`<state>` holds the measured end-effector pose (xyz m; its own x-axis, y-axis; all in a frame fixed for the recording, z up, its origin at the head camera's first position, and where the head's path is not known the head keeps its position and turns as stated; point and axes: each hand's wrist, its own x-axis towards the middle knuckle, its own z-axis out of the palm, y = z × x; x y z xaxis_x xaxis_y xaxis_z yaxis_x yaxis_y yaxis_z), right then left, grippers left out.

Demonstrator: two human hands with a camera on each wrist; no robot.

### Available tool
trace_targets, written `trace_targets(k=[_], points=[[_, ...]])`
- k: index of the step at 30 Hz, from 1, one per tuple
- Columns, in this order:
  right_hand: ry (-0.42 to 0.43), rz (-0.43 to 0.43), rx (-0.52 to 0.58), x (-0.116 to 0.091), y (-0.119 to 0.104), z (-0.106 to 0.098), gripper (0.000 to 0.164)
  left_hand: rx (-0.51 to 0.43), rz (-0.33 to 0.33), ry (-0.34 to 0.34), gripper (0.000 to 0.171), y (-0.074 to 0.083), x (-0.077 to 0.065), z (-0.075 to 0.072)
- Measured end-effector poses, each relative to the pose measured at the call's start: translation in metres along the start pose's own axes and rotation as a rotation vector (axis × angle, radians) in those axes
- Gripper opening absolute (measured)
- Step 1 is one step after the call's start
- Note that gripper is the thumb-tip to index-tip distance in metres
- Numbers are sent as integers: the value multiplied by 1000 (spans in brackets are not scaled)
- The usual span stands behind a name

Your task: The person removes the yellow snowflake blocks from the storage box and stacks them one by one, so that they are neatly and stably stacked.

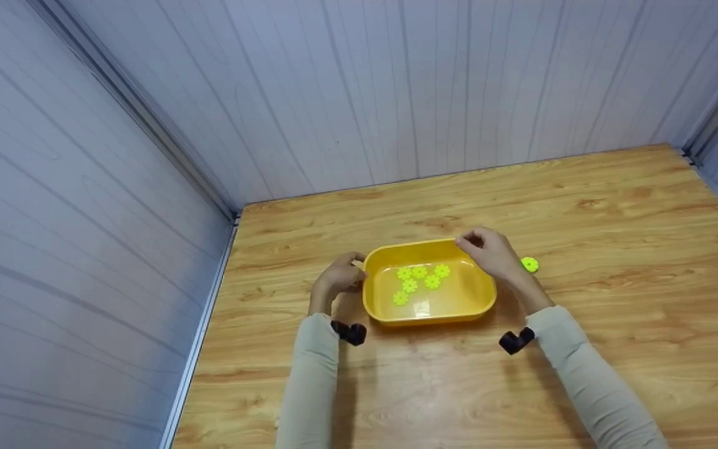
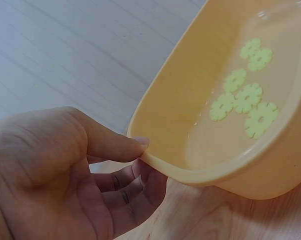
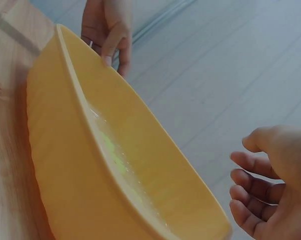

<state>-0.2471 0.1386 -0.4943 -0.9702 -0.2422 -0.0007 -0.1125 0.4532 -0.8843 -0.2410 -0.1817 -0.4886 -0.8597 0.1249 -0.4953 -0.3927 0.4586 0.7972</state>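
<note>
A yellow plastic basin (image 1: 468, 284) stands on the wooden surface between both hands. Inside it, several flat yellow-green snowflake discs (image 2: 248, 98) lie grouped toward its left and middle. At the basin's left end, my left hand (image 1: 341, 274) pinches the rim, thumb over the edge and fingers curled below, as the left wrist view shows. My right hand (image 1: 490, 252) hovers by the far right corner of the rim. In the right wrist view its fingers (image 3: 258, 187) are loosely bent, with nothing between them and the thumb, apart from the basin wall (image 3: 65, 145).
One more yellow-green disc (image 1: 530, 264) lies on the wooden table (image 1: 614, 249), just right of the right wrist. Pale panelled walls (image 1: 365, 93) rise behind and on the left. Each wrist carries a small black camera mount (image 1: 349, 333).
</note>
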Motion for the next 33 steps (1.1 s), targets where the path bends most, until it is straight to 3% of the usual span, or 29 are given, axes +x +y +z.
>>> trace_targets(k=[10, 33], points=[[-69, -97, -29, 6, -1, 25, 20, -10, -7, 6, 42, 0, -1, 0], [-243, -1, -426, 12, 5, 57, 26, -6, -24, 5, 40, 0, -1, -1]])
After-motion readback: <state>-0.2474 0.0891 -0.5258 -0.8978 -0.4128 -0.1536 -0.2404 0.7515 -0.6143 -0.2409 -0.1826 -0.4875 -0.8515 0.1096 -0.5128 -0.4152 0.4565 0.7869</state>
